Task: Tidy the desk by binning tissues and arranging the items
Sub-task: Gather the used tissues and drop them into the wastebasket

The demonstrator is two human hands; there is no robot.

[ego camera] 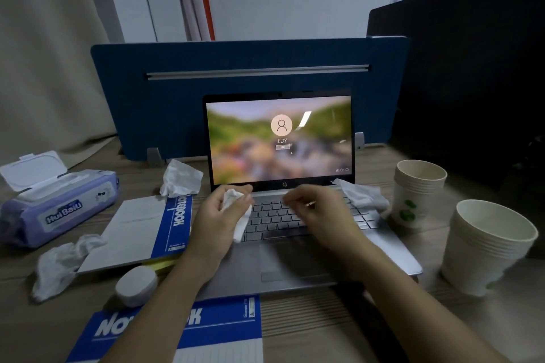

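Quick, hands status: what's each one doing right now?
Left hand: closed on a crumpled tissue, above the laptop keyboard.
Right hand: blurred above the keys, holding nothing visible; open or closed cannot be told.

You've got white tissues (181,178), blue-and-white notebooks (177,215) near left, a lavender wipes pack (59,209) w/ white lid far left, cream cups (418,194) w/ green marks right, silver laptop (295,262).
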